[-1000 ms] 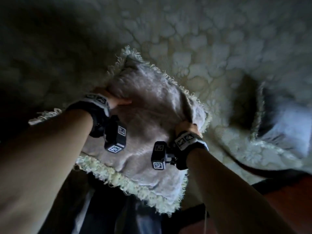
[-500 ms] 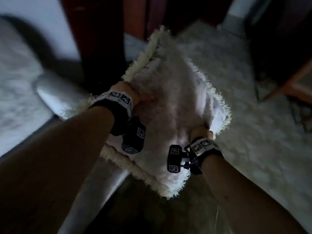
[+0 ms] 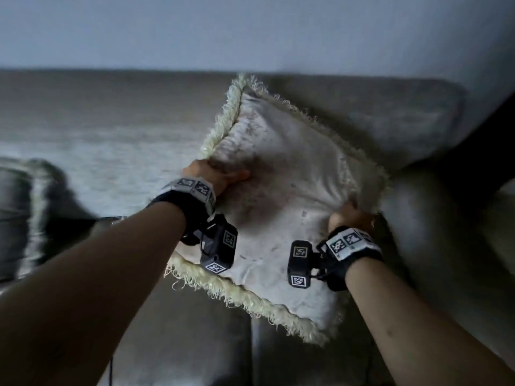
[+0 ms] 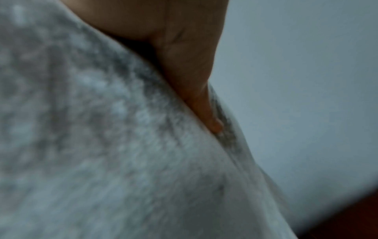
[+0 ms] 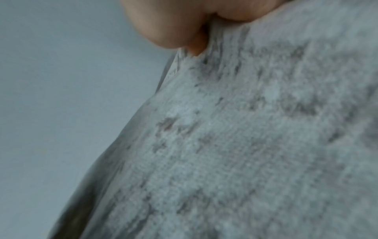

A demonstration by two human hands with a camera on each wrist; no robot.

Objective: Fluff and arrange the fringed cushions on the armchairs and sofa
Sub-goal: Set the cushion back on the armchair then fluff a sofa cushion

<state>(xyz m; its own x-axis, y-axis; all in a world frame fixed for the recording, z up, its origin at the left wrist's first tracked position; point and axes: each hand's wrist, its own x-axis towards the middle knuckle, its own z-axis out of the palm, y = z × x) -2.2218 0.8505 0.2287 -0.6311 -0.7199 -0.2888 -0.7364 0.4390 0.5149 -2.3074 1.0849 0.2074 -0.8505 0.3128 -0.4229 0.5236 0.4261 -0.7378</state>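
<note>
A cream cushion with a shaggy fringe hangs in the air, tilted, in front of a grey sofa. My left hand grips its left edge, thumb on the front face. My right hand grips the right edge near the fringe. In the left wrist view my fingers dig into the cushion fabric. The right wrist view shows my curled fingers bunching the fabric. The fingers behind the cushion are hidden.
The sofa backrest runs across the head view under a pale wall. Another fringed cushion lies blurred at the far left on the seat. A dark shape stands at the right.
The view has swung from a fluffy rug, past a chair, to the sofa. Both hands have kept their grip and carried the cushion up in front of the sofa back.
</note>
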